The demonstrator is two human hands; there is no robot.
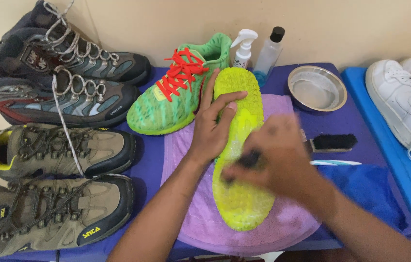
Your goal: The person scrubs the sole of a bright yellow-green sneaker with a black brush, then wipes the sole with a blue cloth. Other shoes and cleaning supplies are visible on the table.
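A person's two bare hands work on a lime-yellow shoe (pixel 239 145) turned sole-up on a purple towel (pixel 283 218) in the middle of a blue-covered table (pixel 268 82). The left hand (pixel 213 128) clamps the shoe's left edge near the toe, thumb across the studded sole, fingers wrapped round the side. The right hand (pixel 276 160) is blurred over the middle of the sole, closed on what looks like a small dark brush (pixel 249 159); its exact grip cannot be made out. The shoe looks light, with a stiff, bumpy rubber sole that appears wet and foamy, so it is likely slippery; the sides of the sole near toe or heel seem the surest places to hold it. Its green mate (pixel 181 92), with red laces, stands just behind. Behind that are a white spray bottle (pixel 243 48) and a clear bottle (pixel 269 53), with a metal bowl (pixel 317 88) to the right. A black brush (pixel 331 142) lies right of the towel beside a blue cloth (pixel 365 194). Four hiking boots (pixel 55 145) sit at left, white sneakers (pixel 409 102) at far right.
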